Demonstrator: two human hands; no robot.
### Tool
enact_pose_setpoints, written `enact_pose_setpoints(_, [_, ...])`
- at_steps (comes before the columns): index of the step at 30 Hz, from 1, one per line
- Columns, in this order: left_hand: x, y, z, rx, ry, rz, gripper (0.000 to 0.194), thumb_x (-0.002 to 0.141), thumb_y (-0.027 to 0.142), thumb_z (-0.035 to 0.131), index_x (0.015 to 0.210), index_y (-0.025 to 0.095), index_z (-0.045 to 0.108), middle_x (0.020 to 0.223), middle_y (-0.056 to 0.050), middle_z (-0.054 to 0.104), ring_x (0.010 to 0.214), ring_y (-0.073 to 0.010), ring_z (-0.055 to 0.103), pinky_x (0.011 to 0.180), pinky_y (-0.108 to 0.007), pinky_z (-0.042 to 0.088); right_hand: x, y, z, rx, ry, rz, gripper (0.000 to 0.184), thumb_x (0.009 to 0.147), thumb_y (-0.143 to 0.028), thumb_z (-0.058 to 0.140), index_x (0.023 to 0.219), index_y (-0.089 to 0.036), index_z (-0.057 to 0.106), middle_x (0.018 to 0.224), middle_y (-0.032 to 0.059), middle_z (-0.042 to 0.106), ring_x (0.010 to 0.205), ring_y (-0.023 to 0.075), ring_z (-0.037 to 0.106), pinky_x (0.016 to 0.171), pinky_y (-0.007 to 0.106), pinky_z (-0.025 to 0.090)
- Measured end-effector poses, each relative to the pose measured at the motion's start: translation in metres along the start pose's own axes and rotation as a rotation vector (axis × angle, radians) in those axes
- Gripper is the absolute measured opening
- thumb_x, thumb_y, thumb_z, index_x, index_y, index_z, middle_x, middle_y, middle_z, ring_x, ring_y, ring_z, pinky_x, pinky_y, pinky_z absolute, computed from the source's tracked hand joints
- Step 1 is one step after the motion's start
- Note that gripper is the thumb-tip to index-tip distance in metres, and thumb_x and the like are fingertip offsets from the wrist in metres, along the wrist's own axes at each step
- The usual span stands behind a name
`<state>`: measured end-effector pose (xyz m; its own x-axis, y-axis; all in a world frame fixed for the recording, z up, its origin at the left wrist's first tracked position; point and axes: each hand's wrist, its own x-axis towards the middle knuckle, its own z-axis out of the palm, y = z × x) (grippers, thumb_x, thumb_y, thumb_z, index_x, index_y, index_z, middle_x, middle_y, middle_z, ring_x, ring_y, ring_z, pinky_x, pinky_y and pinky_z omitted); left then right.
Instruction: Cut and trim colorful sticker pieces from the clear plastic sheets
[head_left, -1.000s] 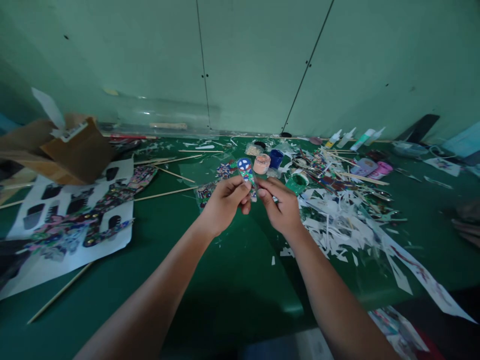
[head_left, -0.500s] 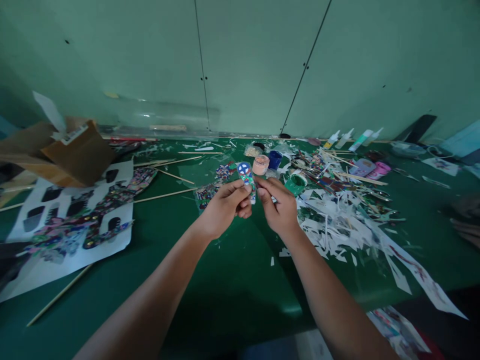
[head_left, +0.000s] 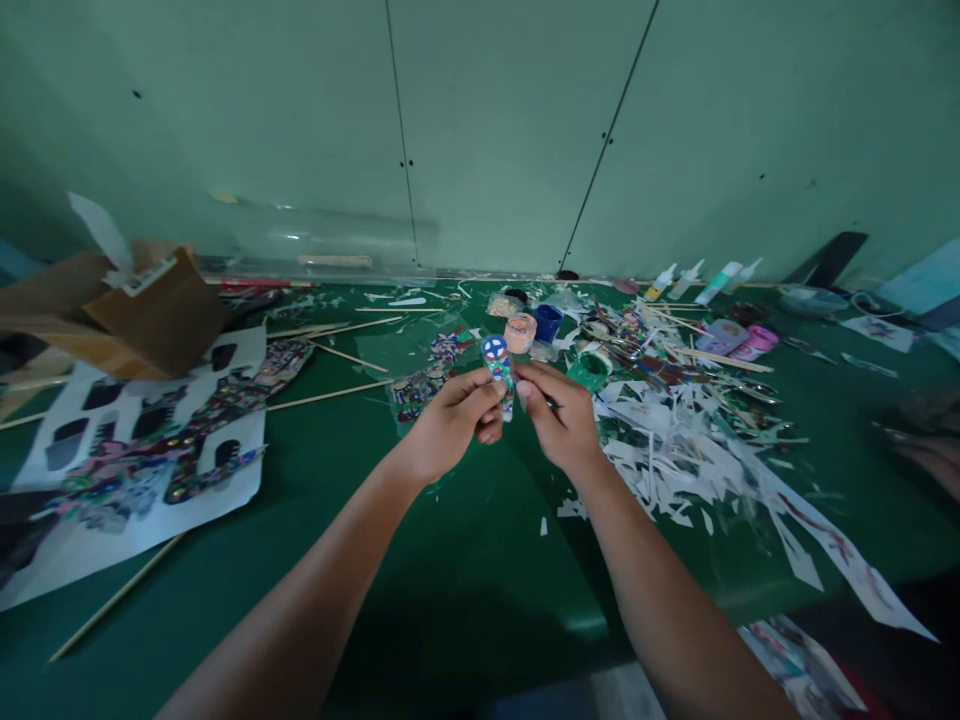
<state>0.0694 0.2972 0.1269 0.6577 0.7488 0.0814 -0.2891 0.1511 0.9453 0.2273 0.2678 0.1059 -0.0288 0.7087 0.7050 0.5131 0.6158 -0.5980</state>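
Observation:
My left hand (head_left: 448,425) and my right hand (head_left: 559,418) meet above the green table (head_left: 420,560), both pinching a small colourful cut-out piece (head_left: 498,366) with a blue and white round top. The piece stands upright between the fingertips. My left thumb and fingers press its left edge, and my right fingers close on its right edge. Just beyond the hands stand small paint pots: a peach one (head_left: 520,331), a blue one (head_left: 549,320) and a green one (head_left: 589,369).
White paper scraps (head_left: 675,450) cover the table to the right, with wooden sticks (head_left: 720,358) and glue bottles (head_left: 679,280). A printed sheet with cut-outs (head_left: 142,440) and a cardboard box (head_left: 142,310) lie left. Another person's hand (head_left: 926,450) shows at the right edge.
Both hands have stayed together on the piece, tilting it slightly more upright. The view has shifted a little.

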Motion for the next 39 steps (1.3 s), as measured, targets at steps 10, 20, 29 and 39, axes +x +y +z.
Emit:
enact_pose_setpoints(10, [0.000,0.001,-0.002,-0.002,-0.057,-0.016,0.027,0.091,0.029,0.048,0.067,0.018,0.041,0.059,0.005,0.034,0.048,-0.0067,0.037,0.052,-0.026,0.033,0.001,-0.003,0.002,-0.051,0.005,-0.006,0.026,0.095,-0.028,0.047,0.111,-0.022,0.066,0.084,0.0042,0.066,0.079,0.0184,0.063,0.072,0.035,0.053])
enact_pose_setpoints(20, [-0.002,-0.005,0.002,0.030,-0.091,-0.080,0.025,0.092,0.032,0.048,0.072,0.018,0.041,0.062,0.005,0.035,0.051,-0.0073,0.035,0.054,-0.027,0.032,0.000,0.003,0.002,-0.052,0.073,-0.008,0.025,0.094,-0.026,0.048,0.110,-0.020,0.066,0.090,0.0058,0.068,0.084,0.0186,0.064,0.074,0.035,0.052])
enact_pose_setpoints(29, [0.000,-0.005,-0.001,0.127,-0.137,-0.053,0.026,0.092,0.034,0.045,0.072,0.018,0.041,0.064,0.004,0.038,0.056,-0.0088,0.033,0.055,-0.027,0.029,-0.001,0.002,0.003,-0.057,0.088,0.061,0.028,0.095,-0.032,0.047,0.111,-0.023,0.068,0.088,0.0048,0.068,0.083,0.0188,0.064,0.074,0.035,0.052])
enact_pose_setpoints(39, [-0.003,-0.007,0.002,0.442,-0.191,-0.068,0.031,0.093,0.038,0.043,0.068,0.019,0.041,0.064,0.003,0.039,0.058,-0.0107,0.039,0.060,-0.028,0.033,0.003,0.012,-0.003,0.093,0.198,0.257,0.034,0.095,-0.043,0.045,0.099,-0.023,0.071,0.066,-0.0001,0.057,0.061,0.0143,0.055,0.059,0.028,0.046])
